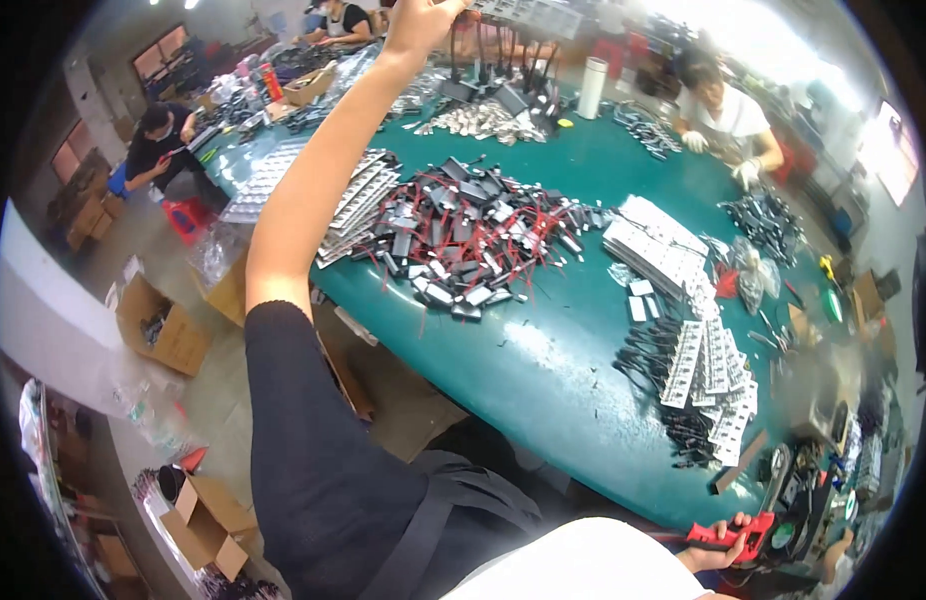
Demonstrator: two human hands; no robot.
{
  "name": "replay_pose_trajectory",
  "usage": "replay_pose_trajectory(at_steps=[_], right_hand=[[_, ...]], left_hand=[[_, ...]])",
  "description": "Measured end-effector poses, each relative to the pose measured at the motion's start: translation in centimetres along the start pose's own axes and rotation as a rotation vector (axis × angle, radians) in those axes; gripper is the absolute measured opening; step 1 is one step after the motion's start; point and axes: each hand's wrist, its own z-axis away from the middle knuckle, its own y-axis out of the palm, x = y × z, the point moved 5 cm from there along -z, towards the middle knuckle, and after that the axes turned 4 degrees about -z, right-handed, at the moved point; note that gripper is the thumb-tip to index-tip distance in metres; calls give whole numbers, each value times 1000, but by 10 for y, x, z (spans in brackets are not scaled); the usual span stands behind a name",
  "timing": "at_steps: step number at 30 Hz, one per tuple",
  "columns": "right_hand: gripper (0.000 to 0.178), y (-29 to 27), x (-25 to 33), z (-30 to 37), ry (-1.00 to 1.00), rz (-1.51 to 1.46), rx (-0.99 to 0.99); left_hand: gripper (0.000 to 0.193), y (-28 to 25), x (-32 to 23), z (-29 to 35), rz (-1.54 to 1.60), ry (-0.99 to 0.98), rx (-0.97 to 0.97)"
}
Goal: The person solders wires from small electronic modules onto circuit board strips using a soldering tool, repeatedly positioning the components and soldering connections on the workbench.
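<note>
My left hand (423, 28) is stretched far up to the top edge of the view, its fingers partly cut off. They close on the near end of a pale slotted panel (528, 14), and dark cables hang below it. At the lower right my right hand (721, 545) is wrapped round a red-handled tool (748, 540), whose exact kind I cannot make out. Between the hands lies a large heap of small black modules with red wires (473, 235). Left of it, under my forearm, is a stack of pale trays (358, 205).
A green table (543, 365) curves across the view. White slotted strips with black cables (713, 375) lie at its right, beside stacked white panels (658, 245). A gloved co-worker (723, 120) sits across. Others work at the far left. Cardboard boxes (161, 325) stand on the floor.
</note>
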Motion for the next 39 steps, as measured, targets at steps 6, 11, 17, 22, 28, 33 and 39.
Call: replay_pose_trajectory(at_steps=[6,11,17,22,28,33,39], right_hand=[[27,-8,-30,-6,674,-585,-52],[39,-34,-38,-8,242,-796,-290],[31,-70,-1,8,712,-511,54],[57,16,-45,-1,-61,17,56],[45,-16,-29,-32,-51,31,-353],[27,-56,32,-39,230,-64,-610],[40,-61,37,-50,527,550,-717]], left_hand=[[22,-122,64,-25,-21,-242,-277],[21,-188,65,-13,-623,-104,-493],[20,-234,87,6,-883,53,-466],[24,-255,137,85,-1198,461,-20],[32,-272,208,242,-1056,16,713],[31,-219,180,266,-1074,97,689],[27,-149,107,254,-953,115,601]])
